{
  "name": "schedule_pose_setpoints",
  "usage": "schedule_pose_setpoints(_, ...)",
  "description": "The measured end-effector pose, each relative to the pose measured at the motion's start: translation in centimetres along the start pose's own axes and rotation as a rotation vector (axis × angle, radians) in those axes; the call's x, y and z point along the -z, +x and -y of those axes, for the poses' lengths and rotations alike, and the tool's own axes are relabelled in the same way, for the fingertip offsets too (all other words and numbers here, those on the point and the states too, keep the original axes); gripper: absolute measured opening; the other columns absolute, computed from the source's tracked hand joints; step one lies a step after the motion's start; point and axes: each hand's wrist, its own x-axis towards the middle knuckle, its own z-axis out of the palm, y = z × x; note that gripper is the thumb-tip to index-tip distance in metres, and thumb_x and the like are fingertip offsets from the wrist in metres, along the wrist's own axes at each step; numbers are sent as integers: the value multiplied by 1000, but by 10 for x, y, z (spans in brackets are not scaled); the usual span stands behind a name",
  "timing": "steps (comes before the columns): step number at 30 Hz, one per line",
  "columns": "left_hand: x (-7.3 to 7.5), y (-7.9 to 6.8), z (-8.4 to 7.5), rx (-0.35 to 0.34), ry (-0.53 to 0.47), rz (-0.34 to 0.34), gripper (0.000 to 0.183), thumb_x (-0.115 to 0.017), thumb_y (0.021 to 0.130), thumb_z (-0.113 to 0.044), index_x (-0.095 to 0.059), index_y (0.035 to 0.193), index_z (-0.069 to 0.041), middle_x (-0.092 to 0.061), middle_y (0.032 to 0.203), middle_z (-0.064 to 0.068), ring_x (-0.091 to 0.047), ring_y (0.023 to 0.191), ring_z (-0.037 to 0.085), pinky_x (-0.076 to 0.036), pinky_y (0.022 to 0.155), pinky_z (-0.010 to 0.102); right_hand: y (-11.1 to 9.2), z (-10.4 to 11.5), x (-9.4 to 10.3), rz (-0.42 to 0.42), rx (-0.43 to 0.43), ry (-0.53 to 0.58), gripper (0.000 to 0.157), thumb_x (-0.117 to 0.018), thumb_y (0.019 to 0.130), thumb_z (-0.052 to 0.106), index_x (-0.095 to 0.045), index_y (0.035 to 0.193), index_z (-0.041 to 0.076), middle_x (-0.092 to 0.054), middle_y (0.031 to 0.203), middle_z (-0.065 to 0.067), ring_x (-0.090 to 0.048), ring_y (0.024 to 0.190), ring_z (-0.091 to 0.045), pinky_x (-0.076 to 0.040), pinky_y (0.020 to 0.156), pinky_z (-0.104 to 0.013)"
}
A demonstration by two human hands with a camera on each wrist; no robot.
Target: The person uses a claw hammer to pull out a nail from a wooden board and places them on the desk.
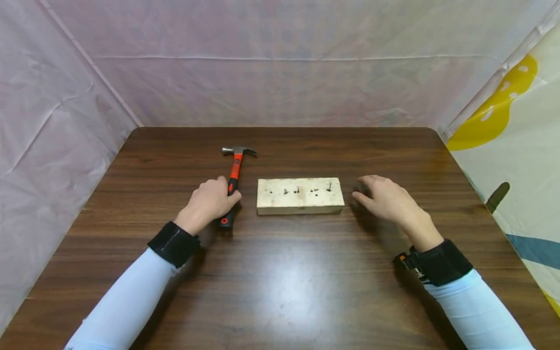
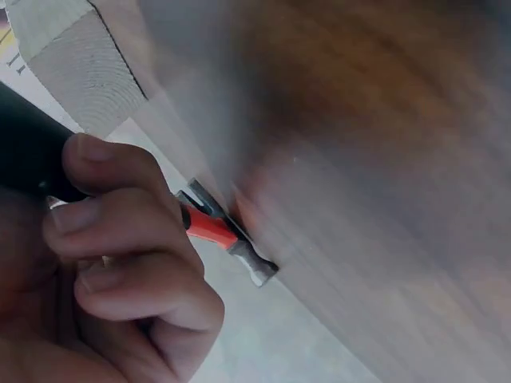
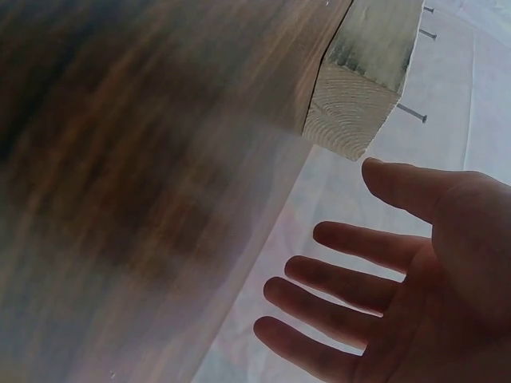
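Gripped in left hand, with fingers curled round black handle: red-and-black metal-headed claw hammer, left of pale rectangular wooden block with nails. Pointing head-away, with long axis leaning slightly right, claw to right. Partly hidden by fingers: handle's middle. Near block's right end: right hand, loosely spread, holding nothing. Underneath: glossy brown wood-grain table. Behind: creased pale sheeting.

The left hand grips a hammer near a wooden block.
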Motion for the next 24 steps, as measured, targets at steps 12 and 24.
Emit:
schedule_pose_setpoints(12,-4,0,10,-41,-60,4,31,-49,97,-31,-45,102,-1,-55,77,13,-55,52,18,-43,40,24,5,1,0,-6,11,-5,50,-57,101,31,-52,136,-4,-52,132,-24,-51,121,-41,-41,96,-54)
schedule_pose_setpoints(24,-2,-1,16,-140,-76,-122,26,-51,95,-27,-45,94,-2,-51,68,9,-52,47,18,-42,39,25,5,1,1,-2,22,1,51,-56,101,32,-51,137,-4,-51,134,-23,-49,122,-41,-41,96,-54)
